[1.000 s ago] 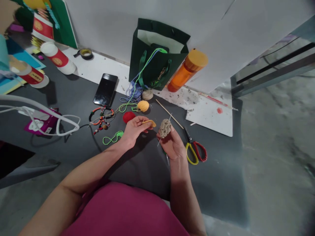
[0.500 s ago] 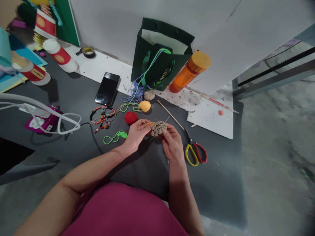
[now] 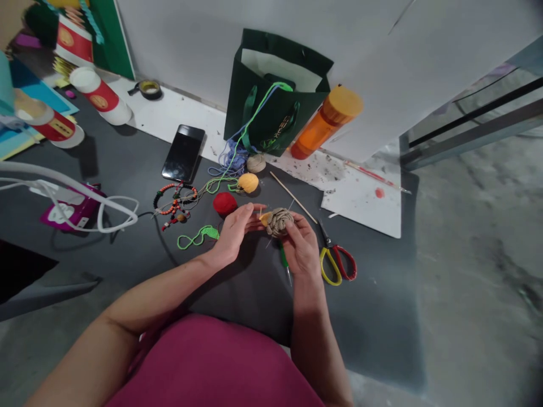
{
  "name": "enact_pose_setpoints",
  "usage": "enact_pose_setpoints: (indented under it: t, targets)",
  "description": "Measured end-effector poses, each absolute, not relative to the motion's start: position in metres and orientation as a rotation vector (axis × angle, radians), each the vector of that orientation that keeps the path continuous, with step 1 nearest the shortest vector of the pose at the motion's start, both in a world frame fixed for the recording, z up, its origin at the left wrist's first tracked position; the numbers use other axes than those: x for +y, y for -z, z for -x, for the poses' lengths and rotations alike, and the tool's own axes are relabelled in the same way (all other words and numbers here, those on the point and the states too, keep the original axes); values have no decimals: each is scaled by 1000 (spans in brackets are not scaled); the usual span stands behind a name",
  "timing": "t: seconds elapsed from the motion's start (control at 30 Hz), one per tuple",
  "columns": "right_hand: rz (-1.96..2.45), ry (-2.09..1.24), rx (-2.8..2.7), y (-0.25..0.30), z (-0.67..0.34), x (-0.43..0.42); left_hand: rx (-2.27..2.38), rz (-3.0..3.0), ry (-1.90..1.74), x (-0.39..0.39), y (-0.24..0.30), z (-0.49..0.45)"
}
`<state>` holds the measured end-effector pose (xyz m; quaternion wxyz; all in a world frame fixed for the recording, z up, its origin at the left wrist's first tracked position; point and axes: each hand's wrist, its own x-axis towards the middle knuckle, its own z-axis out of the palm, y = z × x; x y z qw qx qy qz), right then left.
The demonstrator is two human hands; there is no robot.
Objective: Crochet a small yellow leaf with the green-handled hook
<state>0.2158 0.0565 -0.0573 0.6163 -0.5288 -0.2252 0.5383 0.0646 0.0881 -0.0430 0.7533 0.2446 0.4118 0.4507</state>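
My right hand [image 3: 300,243] is closed on a beige crocheted flower [image 3: 279,222], its thumb pressing the front. A small yellow-orange piece [image 3: 265,219] sticks out at the flower's left side. My left hand [image 3: 236,232] is beside that piece with its fingers stretched out and apart; whether the fingertips touch it I cannot tell. Thin light lines, perhaps needles, show above and below the flower. Under my right wrist lies a green-handled tool [image 3: 284,257] with a thin metal end, partly hidden. A red yarn ball [image 3: 224,203] sits just behind my left hand.
Scissors [image 3: 333,263] and a thin wooden stick [image 3: 292,196] lie right of my hands. Behind are a yellow yarn ball [image 3: 248,182], a dark green paper bag [image 3: 271,113] and an orange bottle [image 3: 320,127]. A phone [image 3: 184,154], bead bracelets [image 3: 175,200] and green crochet [image 3: 210,232] lie left.
My left fingers have loosened from the yellow-orange piece and straightened. The flower in my right hand has shifted slightly right, and more of the green-handled tool shows.
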Motion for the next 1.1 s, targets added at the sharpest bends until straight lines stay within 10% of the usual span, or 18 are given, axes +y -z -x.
enact_pose_setpoints:
  t: [1.1]
  targets:
    - [1550,-1080,-934,73,-258,122,865,-388,-891,100,52,-67]
